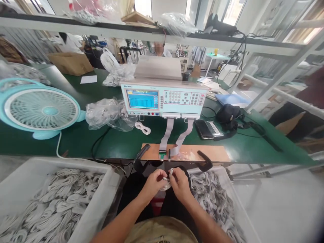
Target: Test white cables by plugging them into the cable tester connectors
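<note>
Both hands meet low in the middle of the view, over the person's lap, just below the edge of the green-topped bench (118,143). The left hand (155,181) curls inward, fingers bent and pinched on one end of a thin white cable (168,175); the right hand (181,182) faces it, knuckles up, thumb and forefinger closed on a small pale plug end that stands nearly upright between the two hands. The forearms come in bare from the bottom of the frame and angle toward each other in a narrow V.

The cable is smooth, round-sectioned and glossy — the same kind that fills the two white plastic bins on either side. The left bin (22,179) holds neat coiled bundles, ribbed-looking where the loops lie stacked; the right bin (222,168) holds a looser tangle.

Just above the hands a flat wooden board (207,152) lies at the bench's front edge, with two grey ribbon cables (168,133) dropping onto it from a boxy white tester (163,98) — blue lit screen at left, keypad grid at right. A crinkled clear bag (106,113) of white cables sits left of the tester, with a round pale-blue desk fan (40,108) beyond, its grille finely slatted. A black pouch (227,114) lies to the right.
</note>
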{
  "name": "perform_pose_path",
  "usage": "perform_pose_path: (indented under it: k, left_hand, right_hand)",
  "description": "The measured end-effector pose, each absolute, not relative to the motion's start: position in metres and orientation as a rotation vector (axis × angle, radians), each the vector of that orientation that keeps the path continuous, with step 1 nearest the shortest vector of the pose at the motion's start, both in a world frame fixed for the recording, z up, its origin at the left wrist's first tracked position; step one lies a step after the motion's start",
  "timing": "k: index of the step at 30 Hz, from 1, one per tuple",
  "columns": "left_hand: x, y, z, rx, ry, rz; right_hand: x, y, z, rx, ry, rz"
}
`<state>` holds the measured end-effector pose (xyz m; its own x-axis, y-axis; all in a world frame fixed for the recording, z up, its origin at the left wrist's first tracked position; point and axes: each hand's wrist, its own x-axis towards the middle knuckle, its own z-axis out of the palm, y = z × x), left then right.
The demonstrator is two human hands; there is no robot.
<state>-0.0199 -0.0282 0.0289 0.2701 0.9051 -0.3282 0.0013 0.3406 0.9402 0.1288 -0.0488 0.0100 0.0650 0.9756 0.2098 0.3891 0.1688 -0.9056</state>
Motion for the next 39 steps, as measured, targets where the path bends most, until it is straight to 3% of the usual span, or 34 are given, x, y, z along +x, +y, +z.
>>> perform_pose_path:
  k: [5, 12, 26, 39]
  left_hand:
    - [-0.015, -0.018, 0.029, 0.767, 1.014, 0.722]
    - [-0.008, -0.015, 0.01, 0.664, 1.082, 0.91]
    - [-0.033, 0.008, 0.011, 1.152, 1.012, 0.832]
    - [-0.012, 0.006, 0.004, 0.884, 1.092, 1.102]
  right_hand:
    - [0.122, -0.024, 0.002, -1.352, -1.277, 0.935]
    - [0.118, -0.01, -0.008, -1.328, -1.141, 1.096]
    - [0.111, -0.004, 0.013, -1.251, -0.738, 1.41]
    - [0.11, -0.005, 0.014, -1.248, -0.668, 1.432]
